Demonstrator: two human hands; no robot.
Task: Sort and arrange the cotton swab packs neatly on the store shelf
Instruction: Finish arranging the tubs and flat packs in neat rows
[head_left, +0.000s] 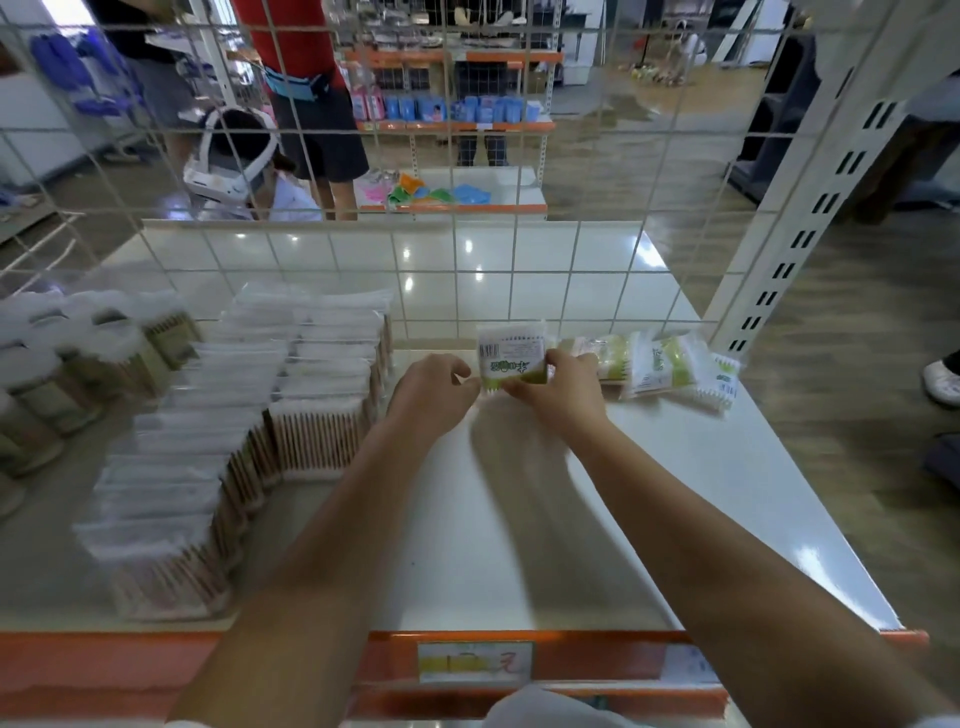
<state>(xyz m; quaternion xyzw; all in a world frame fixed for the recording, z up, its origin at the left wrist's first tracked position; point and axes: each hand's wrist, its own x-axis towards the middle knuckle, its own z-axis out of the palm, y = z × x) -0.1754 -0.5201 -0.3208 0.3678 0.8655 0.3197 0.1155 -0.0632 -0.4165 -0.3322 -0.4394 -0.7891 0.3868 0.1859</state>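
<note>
White and glossy, the shelf (519, 519) is carrying everything you are working on, with an orange front strip (571, 660) running along its near edge and a price label (475, 661) stuck on that strip. Your right hand (558, 387) is pinching a green-and-white cotton swab pack (511, 353) between thumb and fingers, holding it upright near the back of the shelf, its barcode side facing you. Your left hand (434, 384) is sitting just beside the pack's left edge with fingers curled; the blur is keeping you from telling whether those fingers are actually touching the pack. To the right of the held pack, a row of similar green packs (654, 369) is lying tilted and overlapping along the back, reaching toward the slotted white upright (810, 208). On the left part of the shelf, clear packs of wooden-stick swabs (218, 415) are standing in long stepped rows, and farther left, round tubs of swabs (62, 364) are grouped together. A white wire grid (467, 156) is rising behind the shelf, and through it you are seeing another shelf unit with blue packets (467, 111) and people standing on the floor beyond.
</note>
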